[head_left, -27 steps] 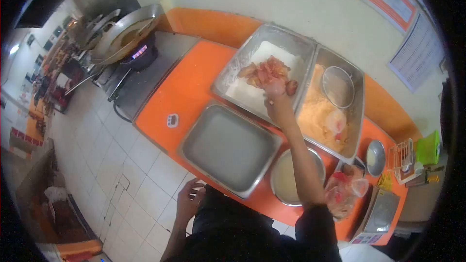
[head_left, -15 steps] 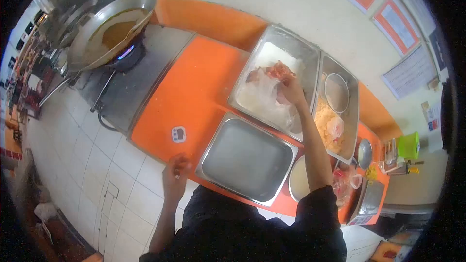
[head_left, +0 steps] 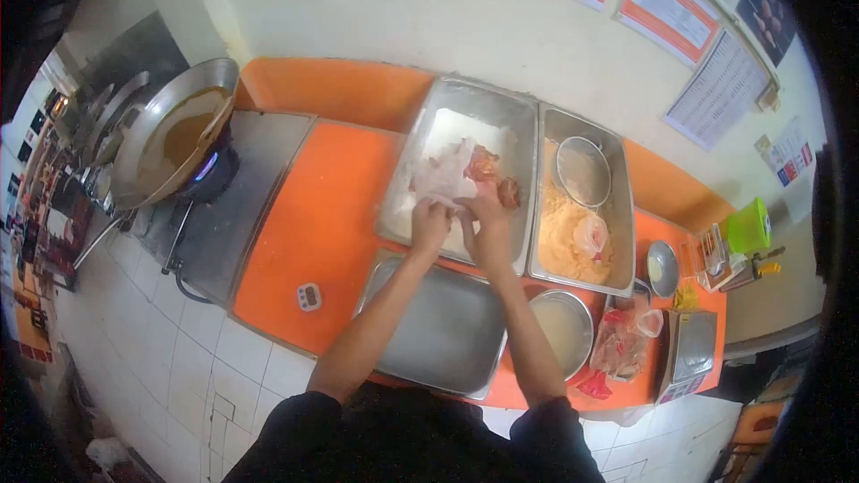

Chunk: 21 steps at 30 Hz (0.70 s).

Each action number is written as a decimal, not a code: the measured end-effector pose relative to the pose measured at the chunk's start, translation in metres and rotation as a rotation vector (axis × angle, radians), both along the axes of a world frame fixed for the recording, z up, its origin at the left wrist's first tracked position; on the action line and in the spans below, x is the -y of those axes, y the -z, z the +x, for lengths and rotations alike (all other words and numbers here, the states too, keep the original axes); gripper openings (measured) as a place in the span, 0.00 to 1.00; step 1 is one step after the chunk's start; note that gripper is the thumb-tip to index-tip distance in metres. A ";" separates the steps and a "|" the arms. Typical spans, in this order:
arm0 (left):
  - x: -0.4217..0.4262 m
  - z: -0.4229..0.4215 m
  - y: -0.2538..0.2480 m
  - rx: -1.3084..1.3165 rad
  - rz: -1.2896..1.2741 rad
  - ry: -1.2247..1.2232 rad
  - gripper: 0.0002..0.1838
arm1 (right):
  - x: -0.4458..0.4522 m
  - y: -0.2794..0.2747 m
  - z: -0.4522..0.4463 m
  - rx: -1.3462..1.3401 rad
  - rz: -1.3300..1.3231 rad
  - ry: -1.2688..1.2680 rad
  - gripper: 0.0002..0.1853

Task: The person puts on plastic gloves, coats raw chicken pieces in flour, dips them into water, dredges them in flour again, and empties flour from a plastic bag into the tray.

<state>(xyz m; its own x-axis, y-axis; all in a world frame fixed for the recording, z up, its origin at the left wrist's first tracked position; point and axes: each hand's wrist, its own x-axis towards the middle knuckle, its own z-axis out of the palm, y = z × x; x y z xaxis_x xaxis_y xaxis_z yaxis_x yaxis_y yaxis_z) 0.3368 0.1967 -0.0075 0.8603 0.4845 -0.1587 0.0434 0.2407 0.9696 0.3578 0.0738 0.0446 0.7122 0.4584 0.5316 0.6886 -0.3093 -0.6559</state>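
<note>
Both hands are over the near part of a deep steel tray [head_left: 514, 107] with white powder in it. A thin clear plastic bag [head_left: 445, 177] lies in the powder, and reddish pieces that look like raw meat [head_left: 483, 163] show at its far right side. My left hand [head_left: 431, 228] pinches the bag's near edge. Just beside it, my right hand [head_left: 486, 225] has its fingers closed on the same edge. The fingertips are partly hidden by the plastic.
An empty shallow steel pan [head_left: 438, 326] sits nearest my body. To the right, a second tray [head_left: 624, 215] holds orange crumbs and a sieve [head_left: 583, 172]. A wok [head_left: 170, 139] of oil stands over a blue flame at left. A small timer [head_left: 309, 297] lies on the orange counter.
My left hand has come from the counter's front edge to the bag. My right hand has drawn back from the meat to the bag's near edge. The view has shifted.
</note>
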 end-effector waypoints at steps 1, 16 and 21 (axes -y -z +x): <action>0.006 0.004 0.002 0.053 -0.186 -0.140 0.06 | 0.005 0.005 -0.006 -0.042 0.033 0.019 0.09; 0.026 0.023 -0.013 0.413 -0.726 0.150 0.20 | 0.018 0.040 -0.004 -0.072 0.312 0.223 0.07; 0.036 0.017 0.030 -0.067 0.026 0.233 0.18 | 0.010 0.026 0.011 -0.065 0.303 0.181 0.11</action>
